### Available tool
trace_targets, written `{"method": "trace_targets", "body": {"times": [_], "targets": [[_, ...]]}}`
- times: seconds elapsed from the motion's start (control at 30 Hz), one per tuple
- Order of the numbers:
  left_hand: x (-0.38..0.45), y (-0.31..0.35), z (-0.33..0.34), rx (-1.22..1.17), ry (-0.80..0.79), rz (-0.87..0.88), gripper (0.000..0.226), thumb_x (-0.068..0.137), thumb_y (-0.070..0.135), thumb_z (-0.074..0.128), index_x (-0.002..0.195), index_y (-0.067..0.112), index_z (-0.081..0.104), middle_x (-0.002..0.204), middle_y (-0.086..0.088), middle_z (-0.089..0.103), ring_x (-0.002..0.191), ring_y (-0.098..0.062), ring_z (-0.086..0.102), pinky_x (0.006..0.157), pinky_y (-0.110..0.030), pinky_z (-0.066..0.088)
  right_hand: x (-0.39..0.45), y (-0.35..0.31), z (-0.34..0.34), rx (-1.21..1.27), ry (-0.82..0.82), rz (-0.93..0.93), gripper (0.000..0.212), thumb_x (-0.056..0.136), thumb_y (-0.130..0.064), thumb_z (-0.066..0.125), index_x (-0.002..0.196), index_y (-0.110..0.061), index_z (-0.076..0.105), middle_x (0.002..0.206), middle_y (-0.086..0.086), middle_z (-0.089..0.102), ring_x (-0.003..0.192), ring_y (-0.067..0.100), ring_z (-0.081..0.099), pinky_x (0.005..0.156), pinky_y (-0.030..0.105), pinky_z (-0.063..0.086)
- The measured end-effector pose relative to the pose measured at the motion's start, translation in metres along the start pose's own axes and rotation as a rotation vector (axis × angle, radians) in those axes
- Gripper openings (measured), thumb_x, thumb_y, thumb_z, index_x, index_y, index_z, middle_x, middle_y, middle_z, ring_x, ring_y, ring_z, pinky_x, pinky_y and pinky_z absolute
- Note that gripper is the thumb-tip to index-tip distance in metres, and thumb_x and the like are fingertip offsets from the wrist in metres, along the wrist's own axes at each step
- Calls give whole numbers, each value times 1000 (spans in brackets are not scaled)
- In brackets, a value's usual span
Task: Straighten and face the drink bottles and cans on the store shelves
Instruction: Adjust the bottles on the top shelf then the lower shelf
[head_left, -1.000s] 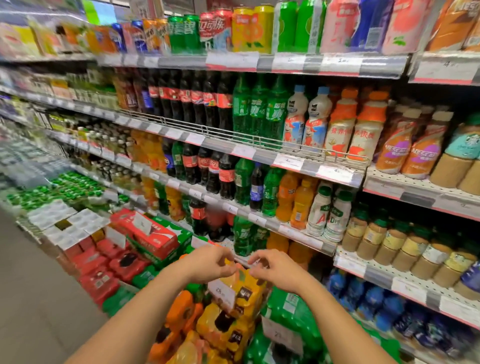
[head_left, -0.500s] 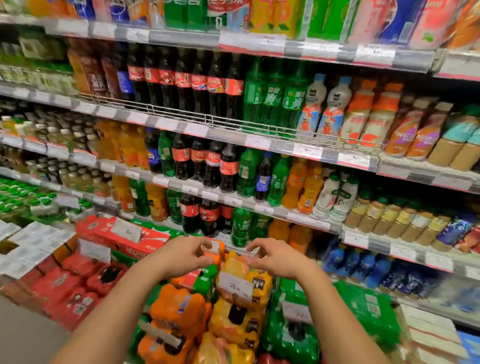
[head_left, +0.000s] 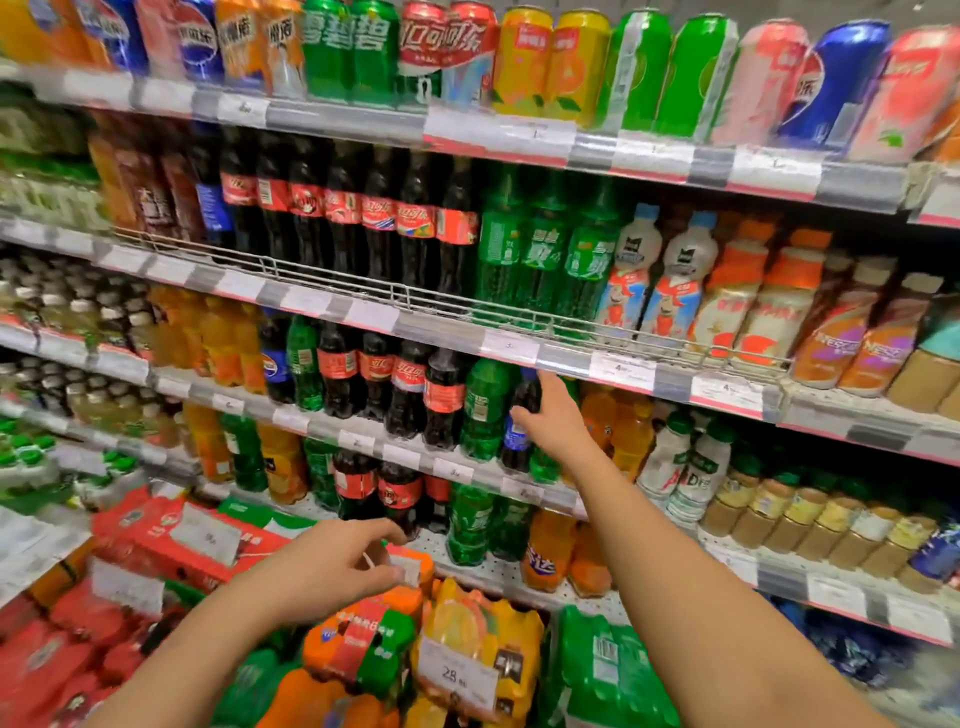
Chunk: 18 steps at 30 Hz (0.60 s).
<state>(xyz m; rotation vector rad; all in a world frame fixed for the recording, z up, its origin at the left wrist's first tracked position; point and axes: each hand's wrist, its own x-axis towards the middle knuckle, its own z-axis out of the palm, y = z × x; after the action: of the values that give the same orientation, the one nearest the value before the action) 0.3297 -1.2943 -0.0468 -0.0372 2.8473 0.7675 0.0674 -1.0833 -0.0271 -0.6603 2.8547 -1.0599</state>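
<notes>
My right arm reaches up and forward toward one o'clock, and my right hand (head_left: 551, 415) is at the third shelf down, fingers and thumb wrapped around the upper body of a dark bottle with a blue label (head_left: 519, 422). That bottle stands at the front edge of the shelf, between a green bottle (head_left: 483, 410) at its nine o'clock and the orange drink bottles (head_left: 618, 431) at its three o'clock, most of them behind my wrist. The row of red-labelled cola bottles (head_left: 410, 384) runs off to the left along the same shelf.

My left arm comes in low from seven o'clock, bent at the wrist. My left hand (head_left: 337, 564) hovers over the shrink-wrapped orange drink packs (head_left: 363, 634) stacked in front of the shelving, fingers loosely curled and spread, thumb below them near a small white tag (head_left: 410, 569); I cannot tell whether I am touching it.
</notes>
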Motion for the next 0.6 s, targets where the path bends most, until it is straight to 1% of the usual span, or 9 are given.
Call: {"method": "trace_targets", "body": {"times": [0.1, 0.17, 0.2, 0.23, 0.3, 0.33, 0.4, 0.53, 0.6], "targets": [[11, -8, -14, 25, 11, -37, 42, 95, 59, 55, 133, 42, 53, 105, 22, 66, 91, 2, 64, 85, -28, 54, 46, 18, 17, 99, 6, 67, 77, 81, -52, 70, 142, -14, 42, 133, 15, 56, 116, 33, 61, 95, 47, 53], [16, -11, -19, 4, 20, -57, 42, 95, 58, 55, 134, 42, 53, 105, 22, 67, 91, 3, 64, 84, -24, 53, 85, 46, 39, 157, 3, 109, 83, 65, -70, 61, 124, -13, 52, 119, 18, 66, 104, 33, 69, 88, 48, 58], [18, -12, -21, -6, 21, -66, 42, 96, 56, 55, 135, 41, 53, 106, 21, 67, 93, 4, 63, 84, -22, 53, 95, 49, 45, 152, 11, 125, 82, 62, -73, 58, 115, -11, 56, 113, 20, 69, 100, 33, 70, 85, 45, 58], [20, -13, -22, -14, 20, -78, 43, 97, 54, 55, 137, 40, 52, 108, 21, 66, 94, 3, 63, 85, -22, 52, 102, 51, 50, 137, 24, 140, 78, 64, -71, 59, 109, -8, 60, 108, 20, 69, 97, 34, 70, 81, 41, 57], [25, -16, -24, -26, 12, -101, 45, 97, 53, 56, 140, 39, 51, 109, 20, 66, 95, 2, 63, 86, -23, 53, 96, 37, 47, 106, 111, 168, 55, 78, -54, 70, 101, -4, 64, 101, 21, 69, 93, 35, 67, 73, 34, 49], [28, -20, -24, -30, 6, -113, 45, 98, 53, 56, 140, 39, 51, 110, 20, 66, 95, 2, 63, 85, -23, 53, 93, 35, 48, 94, 167, 177, 44, 83, -43, 72, 100, -3, 65, 101, 20, 68, 93, 35, 66, 71, 32, 44], [35, -27, -25, -44, -3, -132, 46, 97, 52, 57, 140, 38, 51, 112, 20, 65, 96, 2, 62, 83, -21, 50, 85, 28, 50, 77, 266, 170, 32, 88, -32, 72, 104, -5, 67, 105, 19, 67, 96, 36, 64, 71, 32, 41], [55, -51, -33, -53, -19, -127, 47, 96, 54, 58, 138, 34, 53, 115, 15, 65, 98, -1, 61, 80, -21, 46, 63, 13, 64, 65, 310, 60, 40, 91, -29, 74, 126, -13, 65, 116, 11, 69, 106, 34, 65, 84, 39, 50], [66, -63, -41, -57, -9, -110, 47, 96, 54, 57, 138, 33, 54, 115, 14, 66, 98, -2, 61, 79, -21, 46, 55, 7, 73, 37, 287, 30, 40, 93, -31, 72, 128, -17, 61, 109, 5, 70, 98, 31, 65, 77, 36, 49]]}}
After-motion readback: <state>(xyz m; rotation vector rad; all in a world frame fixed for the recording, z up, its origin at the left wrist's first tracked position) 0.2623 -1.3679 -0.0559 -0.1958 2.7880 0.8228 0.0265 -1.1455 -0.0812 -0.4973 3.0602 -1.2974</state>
